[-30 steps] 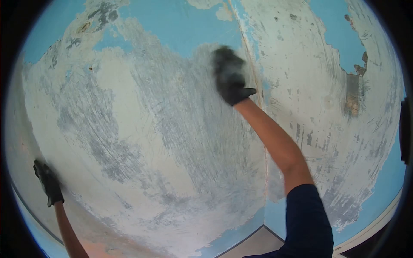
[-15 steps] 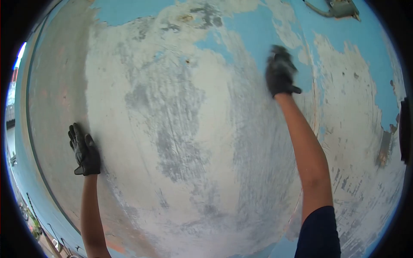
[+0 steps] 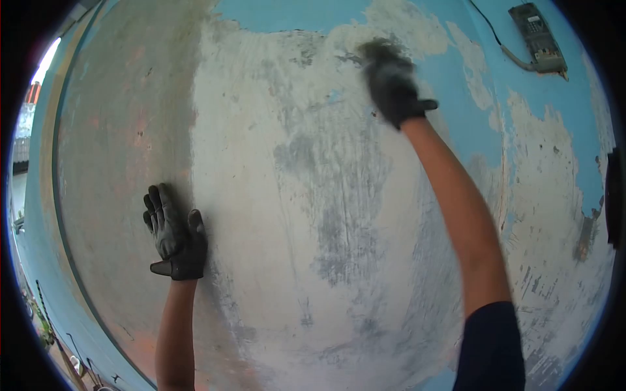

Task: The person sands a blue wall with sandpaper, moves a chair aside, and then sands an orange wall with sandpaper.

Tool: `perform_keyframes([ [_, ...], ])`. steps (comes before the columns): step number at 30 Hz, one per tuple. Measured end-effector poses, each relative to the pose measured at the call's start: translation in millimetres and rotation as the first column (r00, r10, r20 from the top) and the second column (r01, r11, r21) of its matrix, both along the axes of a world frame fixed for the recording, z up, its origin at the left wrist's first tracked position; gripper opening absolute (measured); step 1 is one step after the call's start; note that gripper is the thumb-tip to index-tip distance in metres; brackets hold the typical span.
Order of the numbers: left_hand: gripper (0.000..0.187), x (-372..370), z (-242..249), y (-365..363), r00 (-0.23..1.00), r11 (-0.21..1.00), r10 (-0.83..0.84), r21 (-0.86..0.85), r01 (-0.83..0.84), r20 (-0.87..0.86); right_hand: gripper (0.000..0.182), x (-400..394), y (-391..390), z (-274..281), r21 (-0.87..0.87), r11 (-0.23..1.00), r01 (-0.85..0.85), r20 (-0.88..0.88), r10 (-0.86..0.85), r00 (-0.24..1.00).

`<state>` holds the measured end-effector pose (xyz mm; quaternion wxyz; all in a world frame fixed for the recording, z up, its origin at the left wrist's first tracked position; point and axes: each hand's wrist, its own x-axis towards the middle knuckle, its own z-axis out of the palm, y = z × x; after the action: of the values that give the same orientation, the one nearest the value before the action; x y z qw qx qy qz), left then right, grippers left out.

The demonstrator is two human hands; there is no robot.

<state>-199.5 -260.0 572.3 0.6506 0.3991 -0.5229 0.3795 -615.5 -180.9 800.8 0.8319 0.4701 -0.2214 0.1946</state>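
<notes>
In front of me rises a wall [image 3: 248,176] with peeling light-blue paint over white and grey patches. My left hand [image 3: 176,234], in a black glove, rests against the bare grey-brown strip at the left, its fingers stretched out and nothing held. My right hand [image 3: 391,85], also in a black glove, is up at the wall's upper part, over a grey patch below the blue paint. Motion smears its fingers, so whether it holds something I cannot make out. A loose wrist tab sticks out from that glove.
A grey box with a cable, like an electricity meter [image 3: 538,39], is fixed to the wall at upper right. A vertical trim strip [image 3: 62,124] runs down the left. Past it, a sliver of outdoor ground with plants [image 3: 45,335] shows.
My right hand has moved left and slightly up across the wall. The view has shifted, so the wall and my left hand appear further right, and more of the box shows.
</notes>
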Motion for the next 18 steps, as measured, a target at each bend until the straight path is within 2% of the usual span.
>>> perform_keyframes([
  [2,0.078,2.2,-0.8,-2.1,1.000,1.000,-0.003,0.005,0.003,0.001,0.049,4.4,-14.8,39.7,-0.262,0.920,0.292,0.040,-0.292,0.956],
  [3,0.079,3.5,-0.8,-1.0,1.000,1.000,0.005,-0.002,-0.005,0.019,0.049,31.0,-30.4,39.3,-0.380,0.823,0.422,0.096,-0.418,0.903],
  [4,0.075,2.7,0.5,7.8,0.999,0.999,0.028,0.025,-0.028,0.032,0.049,57.2,-42.6,16.5,-0.483,0.695,0.533,0.170,-0.522,0.836],
  [6,0.077,8.2,2.0,8.3,0.999,0.999,0.026,0.023,-0.027,0.044,0.049,108.7,-64.0,-13.2,-0.649,0.364,0.668,0.341,-0.645,0.684],
  [8,0.081,11.3,-1.9,6.9,0.998,0.998,0.000,0.057,-0.003,0.064,0.049,87.2,-82.1,48.4,-0.679,0.001,0.734,0.536,-0.683,0.496],
  [9,0.081,12.6,-2.3,8.2,0.998,0.998,0.005,0.066,-0.009,0.062,0.049,94.6,-90.1,45.6,-0.662,-0.189,0.725,0.630,-0.664,0.402],
  [10,0.080,12.7,0.1,9.3,0.998,0.998,-0.011,0.062,0.008,0.054,0.049,110.2,-92.0,50.9,-0.671,-0.186,0.718,0.624,-0.664,0.411],
  [11,0.080,12.3,-0.2,11.2,0.998,0.998,-0.031,0.065,0.028,0.050,0.048,124.1,-93.7,52.7,-0.705,0.055,0.707,0.479,-0.699,0.532],
  [13,0.081,14.0,-1.5,15.1,0.998,0.996,-0.023,0.084,0.018,0.063,0.047,146.8,-95.3,54.8,-0.623,0.510,0.594,0.208,-0.624,0.754],
  [15,0.083,16.0,0.6,11.2,0.998,0.993,-0.030,0.119,0.024,0.048,0.045,177.6,-88.7,70.9,-0.416,0.844,0.337,-0.020,-0.379,0.925],
  [16,0.087,18.0,-0.9,8.4,0.997,0.996,-0.041,0.088,0.036,0.061,0.045,186.9,-85.9,69.5,-0.252,0.950,0.186,-0.105,-0.218,0.970],
  [17,0.087,18.9,-6.0,11.0,0.997,0.993,-0.043,0.111,0.036,0.068,0.045,195.2,-68.1,63.2,-0.229,0.955,0.188,-0.102,-0.216,0.971],
  [18,0.088,18.0,-3.1,11.9,0.996,0.992,-0.060,0.115,0.053,0.060,0.046,210.8,-30.7,69.4,0.003,0.979,0.205,0.352,-0.193,0.916],
])
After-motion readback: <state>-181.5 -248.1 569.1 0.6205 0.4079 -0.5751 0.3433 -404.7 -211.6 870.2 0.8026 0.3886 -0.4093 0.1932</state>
